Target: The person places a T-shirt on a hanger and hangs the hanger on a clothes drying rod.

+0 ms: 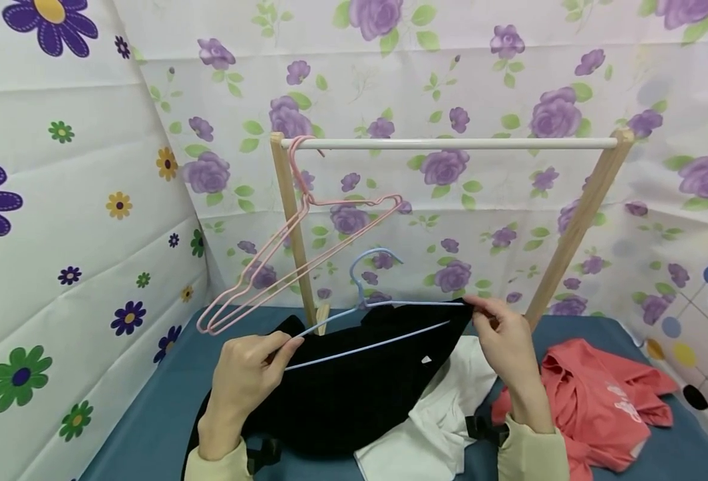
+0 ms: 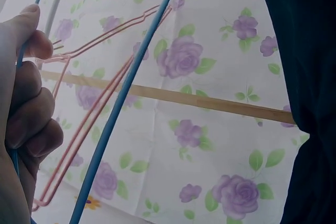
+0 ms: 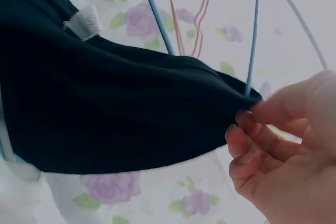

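A light blue clothes hanger (image 1: 363, 302) is spread between both hands, its hook pointing up. My left hand (image 1: 242, 374) grips the hanger's left arm; in the left wrist view the fingers curl around the blue wire (image 2: 123, 93). A black garment (image 1: 342, 401) hangs low around the hanger, with the bottom bar lying across its front. Its upper right corner covers the hanger's right tip, and my right hand (image 1: 507, 341) pinches it there between thumb and fingers. In the right wrist view a small white label (image 3: 84, 23) shows at the garment's edge.
Pink hangers (image 1: 306, 200) hang at the left end of a white rod (image 1: 450, 143) on wooden posts. A white garment (image 1: 420, 427) lies beneath the black one, and a coral shirt (image 1: 600, 401) lies to the right on the blue surface (image 1: 143, 401). Flowered sheets surround it.
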`<state>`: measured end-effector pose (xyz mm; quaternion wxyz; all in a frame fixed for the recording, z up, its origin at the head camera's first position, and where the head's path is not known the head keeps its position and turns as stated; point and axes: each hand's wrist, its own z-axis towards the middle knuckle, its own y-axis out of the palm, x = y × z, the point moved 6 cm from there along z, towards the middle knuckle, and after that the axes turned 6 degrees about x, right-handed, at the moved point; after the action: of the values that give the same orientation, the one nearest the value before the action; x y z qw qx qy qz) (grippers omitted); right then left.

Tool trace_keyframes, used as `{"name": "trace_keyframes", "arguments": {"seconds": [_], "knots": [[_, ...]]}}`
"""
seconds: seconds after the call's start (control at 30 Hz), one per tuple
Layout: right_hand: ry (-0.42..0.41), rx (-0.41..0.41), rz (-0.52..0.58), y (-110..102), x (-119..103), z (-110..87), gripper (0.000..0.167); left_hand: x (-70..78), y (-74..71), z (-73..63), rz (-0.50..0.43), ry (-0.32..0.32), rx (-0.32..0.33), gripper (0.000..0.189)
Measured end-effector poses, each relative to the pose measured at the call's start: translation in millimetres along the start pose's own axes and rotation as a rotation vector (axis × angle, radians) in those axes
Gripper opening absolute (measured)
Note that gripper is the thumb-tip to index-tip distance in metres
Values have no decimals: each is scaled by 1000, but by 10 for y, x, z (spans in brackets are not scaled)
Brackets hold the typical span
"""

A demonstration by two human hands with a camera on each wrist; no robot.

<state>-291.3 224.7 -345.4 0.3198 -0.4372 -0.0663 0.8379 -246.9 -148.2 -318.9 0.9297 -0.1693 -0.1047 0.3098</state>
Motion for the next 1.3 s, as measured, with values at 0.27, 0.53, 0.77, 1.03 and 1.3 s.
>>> {"name": "trace_keyframes", "arguments": {"seconds": [0.27,0.53,0.77,1.03,1.3], "knots": [[-229,-58,263,30,101,64,26,-59,-17,9,-50,-26,30,34],[-295,-83,652,-2,161,-9,25,-115,-57,-27,-54,-65,52,36],[-314,-80,657,46,76,-45,27,-148,-97,-46,-45,-85,63,38],[-285,-73,423,32,-141,-64,24,-140,-114,-50,-19,-70,85,40],[-478,-7,370,-67,-403,-80,20,-101,-91,-47,31,-30,154,42]]}}
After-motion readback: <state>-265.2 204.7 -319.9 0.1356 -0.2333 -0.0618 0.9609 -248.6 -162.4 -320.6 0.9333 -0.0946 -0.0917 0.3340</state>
